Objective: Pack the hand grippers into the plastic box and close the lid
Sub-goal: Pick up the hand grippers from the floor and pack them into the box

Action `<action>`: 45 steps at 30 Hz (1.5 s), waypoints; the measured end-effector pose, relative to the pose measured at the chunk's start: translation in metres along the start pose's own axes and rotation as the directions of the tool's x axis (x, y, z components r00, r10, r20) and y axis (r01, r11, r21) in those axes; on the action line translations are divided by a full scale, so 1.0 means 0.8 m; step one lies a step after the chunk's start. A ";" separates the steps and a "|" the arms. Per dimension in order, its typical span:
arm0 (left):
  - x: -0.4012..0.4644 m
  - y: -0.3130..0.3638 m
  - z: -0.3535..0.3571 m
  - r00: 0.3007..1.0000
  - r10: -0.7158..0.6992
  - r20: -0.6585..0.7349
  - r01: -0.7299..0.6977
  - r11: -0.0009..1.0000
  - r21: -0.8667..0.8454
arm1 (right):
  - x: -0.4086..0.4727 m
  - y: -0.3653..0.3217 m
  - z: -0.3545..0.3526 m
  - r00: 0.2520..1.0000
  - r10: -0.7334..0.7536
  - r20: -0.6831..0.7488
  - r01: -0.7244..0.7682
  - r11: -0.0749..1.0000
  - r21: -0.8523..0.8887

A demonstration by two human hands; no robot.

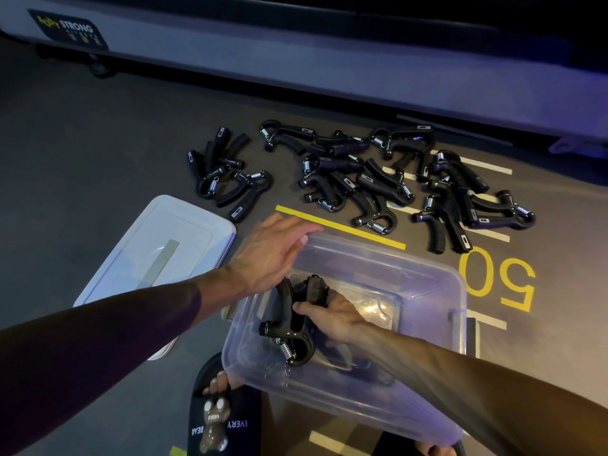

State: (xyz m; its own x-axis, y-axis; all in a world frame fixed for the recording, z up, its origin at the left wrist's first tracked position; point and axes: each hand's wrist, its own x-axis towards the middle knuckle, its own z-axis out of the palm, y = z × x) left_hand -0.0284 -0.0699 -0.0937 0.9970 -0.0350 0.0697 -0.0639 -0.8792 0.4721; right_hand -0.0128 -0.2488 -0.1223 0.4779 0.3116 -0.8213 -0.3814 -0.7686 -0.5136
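Observation:
A clear plastic box (pixel 457 311) sits on the dark floor in front of me, lid off. My right hand (pixel 332 315) is inside it, shut on a black hand gripper (pixel 289 324) with a steel spring. My left hand (pixel 273 248) reaches over the box's far left corner, fingers apart, holding nothing. Several black hand grippers (pixel 378 179) lie scattered on the floor beyond the box, with a smaller group (pixel 223 172) to the left. The translucent lid (pixel 158 255) lies flat on the floor left of the box.
A grey treadmill base (pixel 296 60) runs across the back. Yellow and white floor markings, including a yellow "50" (pixel 500 281), lie right of the box. My foot in a black slipper (pixel 217 413) is at the box's near left corner.

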 end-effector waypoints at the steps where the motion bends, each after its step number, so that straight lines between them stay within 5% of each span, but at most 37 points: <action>1: 0.000 0.001 -0.001 1.000 0.000 0.002 0.000 1.000 -0.002 | -0.001 0.000 -0.004 1.000 -0.003 0.017 0.003 0.999 -0.042; 5: 0.000 0.000 -0.002 1.000 -0.003 -0.008 0.003 1.000 -0.011 | -0.016 -0.014 -0.038 0.999 -0.013 0.030 0.022 0.956 -0.294; 8: 0.001 0.000 -0.005 1.000 -0.024 0.005 0.025 0.998 -0.057 | -0.035 -0.034 -0.079 0.981 -0.191 0.044 0.186 0.842 -0.506; 11: 0.011 -0.003 -0.009 0.996 -0.061 0.066 0.070 0.988 -0.140 | -0.051 -0.068 -0.123 0.922 -0.364 0.133 0.388 0.869 -0.306; 13: 0.021 -0.007 -0.011 0.989 -0.094 0.111 0.111 0.981 -0.157 | -0.039 -0.088 -0.155 0.909 -0.412 0.059 0.416 0.898 -0.141; 15: 0.027 -0.012 -0.009 0.982 -0.130 0.135 0.150 0.978 -0.147 | -0.002 -0.097 -0.184 0.874 -0.476 -0.098 0.455 0.872 -0.182; 17: 0.032 -0.018 -0.005 0.978 -0.151 0.143 0.173 0.973 -0.155 | 0.051 -0.094 -0.211 0.836 -0.510 -0.202 0.392 0.813 -0.431; 20: 0.034 -0.026 0.000 0.973 -0.152 0.173 0.185 0.964 -0.189 | 0.116 -0.082 -0.235 0.888 -0.442 -0.129 0.215 0.647 -0.732; 25: 0.034 -0.025 0.000 0.981 -0.107 0.160 0.147 0.955 -0.260 | 0.162 -0.069 -0.243 0.899 -0.437 -0.042 0.190 0.474 -0.860; 30: 0.035 -0.031 0.006 0.979 -0.103 0.174 0.148 0.952 -0.270 | 0.190 -0.060 -0.239 0.875 -0.460 -0.148 0.084 0.446 -0.891; 34: 0.036 -0.030 0.007 0.985 -0.083 0.151 0.121 0.956 -0.266 | 0.194 -0.039 -0.226 0.826 -0.534 -0.181 0.169 0.541 -0.824; 37: 0.037 -0.028 0.006 0.984 -0.095 0.153 0.134 0.954 -0.270 | 0.188 -0.032 -0.220 0.850 -0.487 -0.200 0.182 0.628 -0.757; 42: 0.036 -0.026 0.004 0.984 -0.096 0.150 0.130 0.962 -0.240 | 0.184 -0.012 -0.228 0.905 -0.401 -0.141 0.152 0.615 -0.773; 45: 0.036 -0.027 0.004 0.985 -0.095 0.141 0.124 0.970 -0.211 | 0.181 -0.015 -0.231 0.908 -0.351 -0.231 0.037 0.615 -0.787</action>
State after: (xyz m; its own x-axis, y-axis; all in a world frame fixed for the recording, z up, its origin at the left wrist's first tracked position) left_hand 0.0021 -0.0537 -0.1045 0.9948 -0.0176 -0.1003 0.0523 -0.7569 0.6515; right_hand 0.2073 -0.2976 -0.1887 0.7503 0.4232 -0.5079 0.4062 -0.9012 -0.1509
